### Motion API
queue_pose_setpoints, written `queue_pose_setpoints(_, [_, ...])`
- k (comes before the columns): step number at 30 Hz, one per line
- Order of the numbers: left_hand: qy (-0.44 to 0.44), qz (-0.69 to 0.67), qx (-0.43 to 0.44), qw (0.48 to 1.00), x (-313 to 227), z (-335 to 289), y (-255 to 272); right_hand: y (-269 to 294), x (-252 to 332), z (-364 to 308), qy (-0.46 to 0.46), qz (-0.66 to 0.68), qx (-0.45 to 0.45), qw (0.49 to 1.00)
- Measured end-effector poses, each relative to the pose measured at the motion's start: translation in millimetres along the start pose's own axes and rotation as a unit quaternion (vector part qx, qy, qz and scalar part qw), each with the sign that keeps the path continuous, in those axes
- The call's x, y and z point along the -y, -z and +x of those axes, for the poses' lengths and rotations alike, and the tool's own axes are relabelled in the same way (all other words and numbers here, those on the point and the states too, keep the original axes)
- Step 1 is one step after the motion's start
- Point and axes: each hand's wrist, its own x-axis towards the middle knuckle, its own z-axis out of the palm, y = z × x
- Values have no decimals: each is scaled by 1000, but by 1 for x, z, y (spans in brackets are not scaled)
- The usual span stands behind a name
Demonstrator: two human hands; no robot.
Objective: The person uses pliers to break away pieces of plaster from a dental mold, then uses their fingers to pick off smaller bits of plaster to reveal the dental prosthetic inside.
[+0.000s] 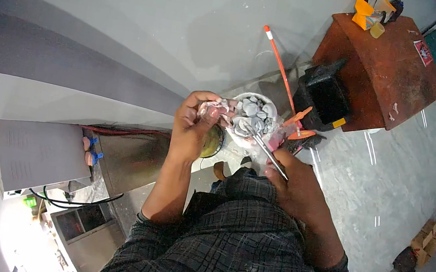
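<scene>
A white-rimmed round tub of grey-white lumps is in front of me, in the middle of the view. My left hand is at its left side, fingers pinched on a crumpled pinkish-white piece whose kind I cannot make out. A slim metal tool with two long, shiny arms is gripped in my right hand. Its far end points into the tub among the lumps. Just beyond the right hand are orange flat pieces and something pink, partly covered.
Behind the tub, a red-orange pole leans near the wall beside a black bin. A brown desk carries a yellow bag. At left stand a grey metal cabinet and dark cables. Boxes lie far right.
</scene>
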Motion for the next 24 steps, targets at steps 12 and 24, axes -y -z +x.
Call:
queue_pose_setpoints(12, [-155,-112,57,980,3,-15,-20,5,9,-7,15,448,187,874])
queue_pose_setpoints(24, [-208,20,85,974,-10,-19,-8,8,0,-16,-21,470,209,857])
